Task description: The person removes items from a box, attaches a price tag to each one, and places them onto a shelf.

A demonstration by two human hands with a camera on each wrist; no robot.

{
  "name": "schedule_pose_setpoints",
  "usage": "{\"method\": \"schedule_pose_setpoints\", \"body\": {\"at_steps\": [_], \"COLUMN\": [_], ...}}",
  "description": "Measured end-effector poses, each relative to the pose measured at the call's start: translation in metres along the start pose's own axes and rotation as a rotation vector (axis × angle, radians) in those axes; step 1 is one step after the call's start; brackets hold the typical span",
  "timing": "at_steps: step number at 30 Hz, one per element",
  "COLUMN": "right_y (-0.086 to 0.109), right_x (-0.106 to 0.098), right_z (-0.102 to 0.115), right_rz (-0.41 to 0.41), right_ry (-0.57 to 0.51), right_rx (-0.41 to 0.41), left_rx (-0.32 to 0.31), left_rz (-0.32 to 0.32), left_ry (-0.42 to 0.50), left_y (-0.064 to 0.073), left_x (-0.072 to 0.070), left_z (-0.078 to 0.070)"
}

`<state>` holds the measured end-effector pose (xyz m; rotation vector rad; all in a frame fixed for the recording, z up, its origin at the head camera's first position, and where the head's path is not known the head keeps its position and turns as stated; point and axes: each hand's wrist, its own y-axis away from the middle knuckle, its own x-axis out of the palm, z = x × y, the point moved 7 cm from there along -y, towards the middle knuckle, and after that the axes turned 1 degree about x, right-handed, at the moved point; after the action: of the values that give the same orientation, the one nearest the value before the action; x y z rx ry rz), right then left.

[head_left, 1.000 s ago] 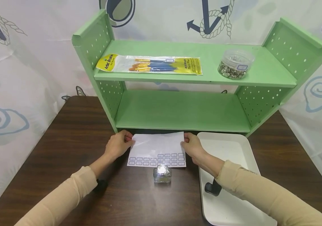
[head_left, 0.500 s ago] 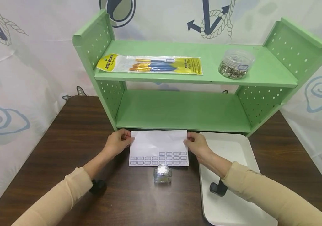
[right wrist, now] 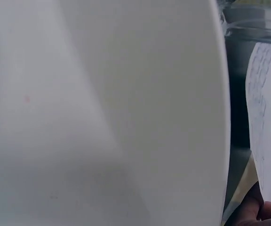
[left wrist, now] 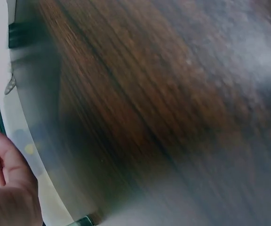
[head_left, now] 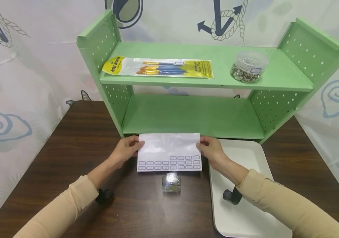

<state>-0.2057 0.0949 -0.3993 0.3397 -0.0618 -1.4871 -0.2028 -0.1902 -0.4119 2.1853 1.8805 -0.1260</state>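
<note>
A white label sheet with rows of small blue-bordered labels along its near part is held up in front of the green shelf. My left hand pinches its left edge between thumb and fingers. At the right edge, my right hand pinches it the same way. In the left wrist view, the left hand grips the sheet's edge at lower left. The right wrist view has the sheet at its right side. A small glass bottle with a shiny top stands just in front of the sheet.
The green shelf stands behind the hands. On its upper tier lie a packet of artist brushes and a clear jar of small metal pieces. A white tray lies under the right forearm on the dark wooden table.
Both hands have lifted the label sheet slightly and shifted it a little to the right, and it now lies straighter between them. The bottle, tray and shelf items stay put.
</note>
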Motion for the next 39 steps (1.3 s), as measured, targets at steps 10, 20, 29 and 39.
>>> {"method": "schedule_pose_setpoints", "body": {"at_steps": [10,20,29,39], "right_y": [0.016,0.046,0.046,0.037], "right_x": [-0.023,0.013,0.029,0.040], "right_z": [0.030,0.030,0.025,0.024], "right_rz": [-0.085,0.225,0.162,0.051], "right_ry": [0.051,-0.018,-0.168,-0.443], "right_rx": [-0.208,-0.183,-0.125,-0.120], "left_rx": [0.060,0.131,0.071,0.045], "left_rz": [-0.146,-0.296,-0.335,-0.278], "left_ry": [-0.039,-0.004,0.142,0.226], "left_y": [0.001,0.001,0.002,0.006], "left_x": [-0.005,-0.006,-0.003,0.015], "left_z": [-0.017,-0.040,-0.045,-0.044]}}
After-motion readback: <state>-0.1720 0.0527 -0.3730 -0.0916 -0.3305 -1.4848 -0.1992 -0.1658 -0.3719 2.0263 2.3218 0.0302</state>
